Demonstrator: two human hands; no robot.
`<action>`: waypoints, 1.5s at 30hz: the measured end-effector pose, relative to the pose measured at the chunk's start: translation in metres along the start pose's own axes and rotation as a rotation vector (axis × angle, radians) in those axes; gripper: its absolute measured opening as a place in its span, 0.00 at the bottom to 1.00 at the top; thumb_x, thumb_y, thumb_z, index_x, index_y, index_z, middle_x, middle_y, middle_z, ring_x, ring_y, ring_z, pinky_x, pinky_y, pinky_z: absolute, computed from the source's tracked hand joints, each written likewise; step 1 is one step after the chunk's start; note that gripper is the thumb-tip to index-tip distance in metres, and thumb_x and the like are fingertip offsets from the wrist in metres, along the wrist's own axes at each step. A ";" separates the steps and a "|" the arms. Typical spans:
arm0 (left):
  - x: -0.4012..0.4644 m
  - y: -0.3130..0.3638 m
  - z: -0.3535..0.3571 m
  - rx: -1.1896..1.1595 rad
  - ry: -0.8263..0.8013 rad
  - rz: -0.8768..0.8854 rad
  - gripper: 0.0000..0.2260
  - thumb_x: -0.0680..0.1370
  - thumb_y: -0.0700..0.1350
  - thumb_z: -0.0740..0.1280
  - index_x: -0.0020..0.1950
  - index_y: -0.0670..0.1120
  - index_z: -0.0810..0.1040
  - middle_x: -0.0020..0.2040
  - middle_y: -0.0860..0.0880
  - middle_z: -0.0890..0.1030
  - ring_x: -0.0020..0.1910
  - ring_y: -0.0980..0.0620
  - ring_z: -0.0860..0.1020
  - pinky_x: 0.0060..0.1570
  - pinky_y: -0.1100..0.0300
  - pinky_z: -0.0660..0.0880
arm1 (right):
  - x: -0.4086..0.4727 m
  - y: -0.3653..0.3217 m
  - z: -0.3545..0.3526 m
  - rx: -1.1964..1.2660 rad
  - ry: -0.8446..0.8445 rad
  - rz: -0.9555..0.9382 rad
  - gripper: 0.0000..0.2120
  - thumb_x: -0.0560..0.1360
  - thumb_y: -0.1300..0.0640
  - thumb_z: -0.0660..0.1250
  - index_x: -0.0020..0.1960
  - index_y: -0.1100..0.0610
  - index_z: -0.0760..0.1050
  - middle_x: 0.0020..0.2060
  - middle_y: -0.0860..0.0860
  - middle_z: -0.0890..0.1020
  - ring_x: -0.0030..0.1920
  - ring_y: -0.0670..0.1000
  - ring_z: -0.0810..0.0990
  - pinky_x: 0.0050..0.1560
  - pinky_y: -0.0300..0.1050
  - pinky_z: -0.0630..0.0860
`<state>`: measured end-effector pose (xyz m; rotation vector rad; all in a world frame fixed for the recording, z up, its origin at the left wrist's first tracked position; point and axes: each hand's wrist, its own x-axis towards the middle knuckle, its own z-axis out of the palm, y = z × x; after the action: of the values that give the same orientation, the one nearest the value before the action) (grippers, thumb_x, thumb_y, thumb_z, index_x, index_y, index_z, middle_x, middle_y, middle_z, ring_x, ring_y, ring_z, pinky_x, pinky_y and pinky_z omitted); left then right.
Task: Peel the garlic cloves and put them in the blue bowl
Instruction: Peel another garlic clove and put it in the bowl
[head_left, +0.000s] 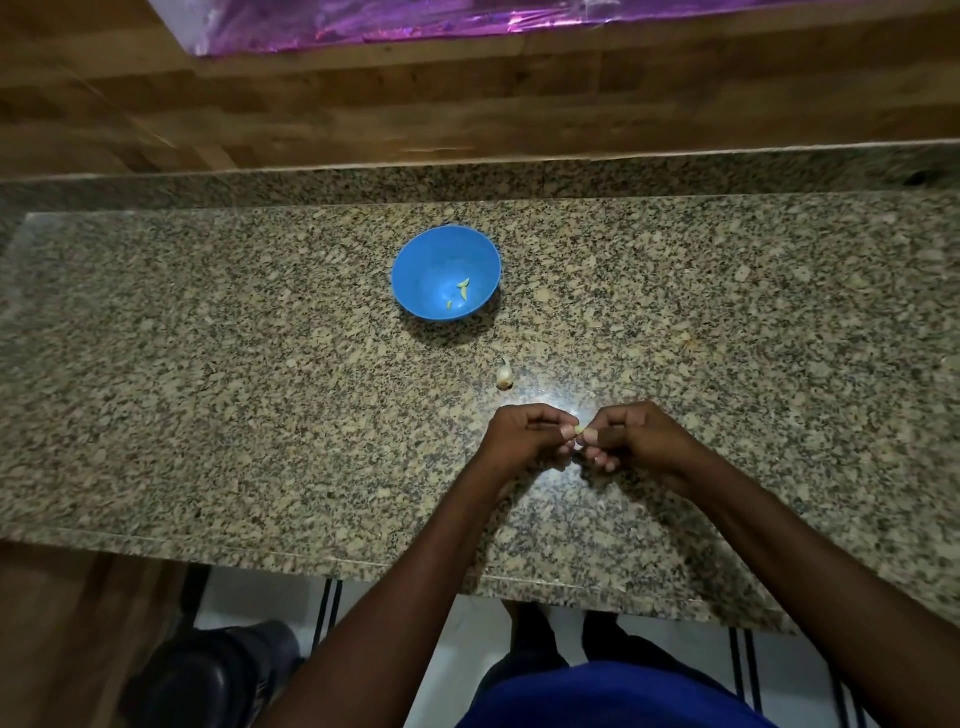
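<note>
Both hands over the granite counter's near edge, pinching one garlic clove.

Left hand (530, 434) and right hand (631, 436) pinched together on a garlic clove (578, 429); blue bowl (415, 260) mid-counter (208, 364), holding peeled cloves (461, 292). Could slip: small, slick clove.

Bowl (445, 272) on counter (208, 364) — cloves (462, 291) inside, garlic (504, 375) just in front.
</note>
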<state>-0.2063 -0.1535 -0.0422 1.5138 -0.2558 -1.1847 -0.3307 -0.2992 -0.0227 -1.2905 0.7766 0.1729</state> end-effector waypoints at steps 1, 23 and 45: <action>0.000 0.001 0.001 -0.022 -0.009 -0.016 0.03 0.75 0.34 0.73 0.47 0.40 0.84 0.38 0.39 0.83 0.33 0.50 0.81 0.39 0.56 0.82 | 0.000 0.001 -0.002 0.032 -0.021 0.010 0.05 0.75 0.67 0.69 0.43 0.69 0.78 0.34 0.61 0.82 0.30 0.53 0.78 0.31 0.39 0.75; 0.021 -0.005 -0.004 -0.054 0.112 -0.036 0.04 0.78 0.37 0.71 0.44 0.38 0.83 0.36 0.38 0.81 0.31 0.47 0.76 0.34 0.56 0.77 | 0.005 0.007 0.004 -0.867 0.326 -0.204 0.11 0.68 0.59 0.71 0.29 0.46 0.80 0.27 0.40 0.82 0.31 0.39 0.80 0.38 0.41 0.80; 0.019 0.011 0.008 0.307 0.107 0.094 0.04 0.76 0.39 0.73 0.43 0.39 0.84 0.34 0.37 0.83 0.31 0.44 0.80 0.37 0.43 0.82 | 0.008 0.003 0.018 0.010 0.365 -0.076 0.07 0.75 0.66 0.72 0.41 0.70 0.80 0.33 0.69 0.81 0.25 0.55 0.78 0.30 0.48 0.80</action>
<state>-0.1989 -0.1751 -0.0418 1.8052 -0.4476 -1.0194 -0.3189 -0.2848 -0.0284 -1.3574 1.0340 -0.1325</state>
